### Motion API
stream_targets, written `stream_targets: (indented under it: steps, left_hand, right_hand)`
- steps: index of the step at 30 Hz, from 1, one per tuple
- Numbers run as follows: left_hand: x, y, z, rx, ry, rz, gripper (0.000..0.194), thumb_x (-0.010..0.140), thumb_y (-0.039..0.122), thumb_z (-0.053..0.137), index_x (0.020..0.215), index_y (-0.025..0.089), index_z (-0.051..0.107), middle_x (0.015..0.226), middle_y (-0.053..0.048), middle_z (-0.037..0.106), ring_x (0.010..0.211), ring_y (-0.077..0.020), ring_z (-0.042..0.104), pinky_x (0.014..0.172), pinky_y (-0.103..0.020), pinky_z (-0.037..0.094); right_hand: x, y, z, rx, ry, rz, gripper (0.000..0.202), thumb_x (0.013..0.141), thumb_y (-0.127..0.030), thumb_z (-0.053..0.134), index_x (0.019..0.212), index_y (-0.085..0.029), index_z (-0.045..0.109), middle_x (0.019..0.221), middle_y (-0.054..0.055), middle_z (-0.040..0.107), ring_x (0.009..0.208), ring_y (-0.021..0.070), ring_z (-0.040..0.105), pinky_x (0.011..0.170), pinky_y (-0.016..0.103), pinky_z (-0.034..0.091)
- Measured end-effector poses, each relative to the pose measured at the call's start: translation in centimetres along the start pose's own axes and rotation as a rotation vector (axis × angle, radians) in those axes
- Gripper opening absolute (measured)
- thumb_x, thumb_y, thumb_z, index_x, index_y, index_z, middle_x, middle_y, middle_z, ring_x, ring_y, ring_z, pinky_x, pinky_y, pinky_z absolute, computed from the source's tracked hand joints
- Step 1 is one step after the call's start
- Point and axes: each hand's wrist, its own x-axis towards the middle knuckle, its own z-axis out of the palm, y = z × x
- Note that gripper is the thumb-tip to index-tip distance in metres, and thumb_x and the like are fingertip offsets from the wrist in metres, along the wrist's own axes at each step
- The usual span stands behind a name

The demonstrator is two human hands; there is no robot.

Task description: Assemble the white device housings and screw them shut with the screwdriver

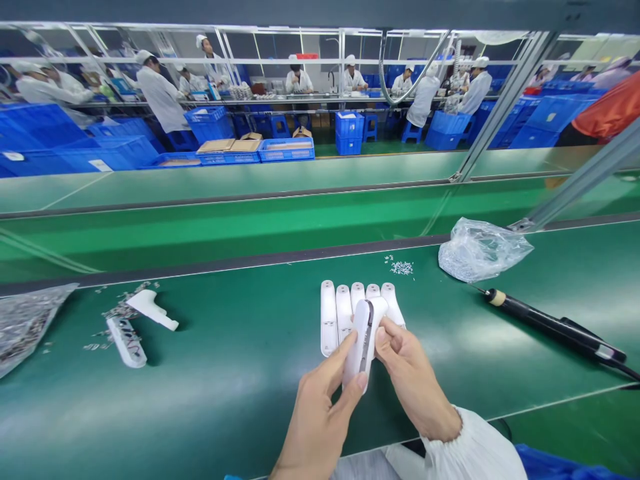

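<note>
My left hand (324, 399) grips a white plastic housing (356, 363) along its lower left side, thumb and fingers around it. The housing is long and tilted, with a dark gap between two shell halves. My right hand (411, 373) pinches the upper right edge of the same housing, its fingertips partly hidden. Just behind stand several similar white housings (328, 313) in a row, partly covered by the held one. On the left lie an open white shell (127, 341) with small parts inside and a curved white shell piece (151, 309).
A black electric screwdriver (550, 325) lies on the right of the green table (225, 413). A clear plastic bag (483, 250) and a pile of small screws (401, 267) are behind it. Small metal parts (123, 308) and another bag (30, 323) lie left. Co-workers sit far back.
</note>
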Motion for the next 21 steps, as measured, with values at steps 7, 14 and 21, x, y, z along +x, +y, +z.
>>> stream_targets:
  steps: [7,14,21]
  left_hand:
    - [0.9,-0.5,0.5,-0.187,-0.023,0.009,0.06,0.096,0.041,0.06,0.152,0.027,0.042,0.158,-0.007,0.042,0.146,-0.0279,0.038,0.12,-0.048,0.034]
    - [1.2,0.1,1.7,-0.386,-0.09,-0.131,0.05,0.094,0.035,0.064,0.14,0.019,0.055,0.133,-0.013,0.066,0.111,-0.027,0.069,0.096,-0.042,0.054]
    - [1.9,0.4,1.8,-0.306,-0.021,-0.151,0.03,0.09,0.024,0.061,0.116,0.012,0.067,0.1,-0.011,0.075,0.084,-0.0214,0.072,0.073,-0.03,0.054]
  right_hand:
    - [0.2,-0.1,0.4,-0.023,0.064,-0.008,0.06,0.079,-0.064,0.07,0.123,-0.022,0.069,0.104,0.011,0.073,0.095,0.0261,0.067,0.086,0.039,0.052]
    - [0.8,-0.5,0.0,-0.138,0.172,0.065,0.056,0.073,-0.056,0.078,0.112,-0.016,0.072,0.097,0.01,0.073,0.086,0.0223,0.066,0.072,0.032,0.053]
    - [0.7,-0.5,0.4,-0.224,0.244,0.023,0.051,0.071,-0.052,0.081,0.105,-0.016,0.069,0.094,0.01,0.073,0.077,0.0203,0.065,0.063,0.031,0.052]
